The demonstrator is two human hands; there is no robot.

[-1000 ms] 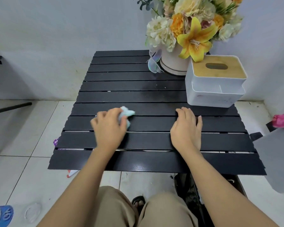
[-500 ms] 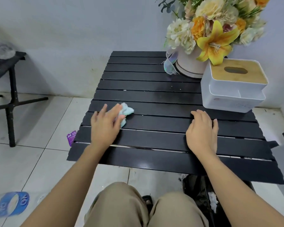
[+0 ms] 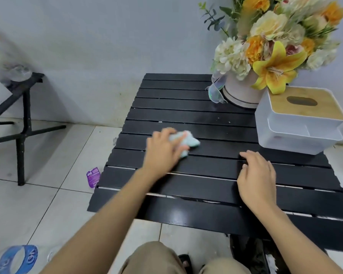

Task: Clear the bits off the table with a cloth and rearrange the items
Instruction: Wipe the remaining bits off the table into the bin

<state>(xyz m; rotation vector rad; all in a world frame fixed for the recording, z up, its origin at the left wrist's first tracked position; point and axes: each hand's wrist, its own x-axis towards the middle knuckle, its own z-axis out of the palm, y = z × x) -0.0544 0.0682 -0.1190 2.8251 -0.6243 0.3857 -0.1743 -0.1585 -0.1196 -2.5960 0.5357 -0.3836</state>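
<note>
**Head view: wiping step in hand.** The left hand (image 3: 162,150) grips a bunched pale-blue cloth (image 3: 189,142), fingers curled over it, and presses it onto the slatted black counter (image 3: 196,216), on the left half about midway back. The hand is motion-blurred, so exact finger placement cannot be read. The right hand (image 3: 257,175) lies palm-down on the slats, fingers loosely extended and holding nothing, apparently steadying the counter. A few white bits (image 3: 218,118) lie beyond the cloth, between it and the flower arrangement (image 3: 244,91). The arrangement stands at the far right corner, just beside a wooden-lidded tissue box (image 3: 297,127). A purple wrapper (image 3: 93,177) lies on the floor by the counter's left edge.

**Judgement:** clearing looks partly done and rearranging has not begun. The next move calls for a stroke carried farther out to the remaining bits. It should sweep them toward an edge, not into the gaps between slats.
</note>
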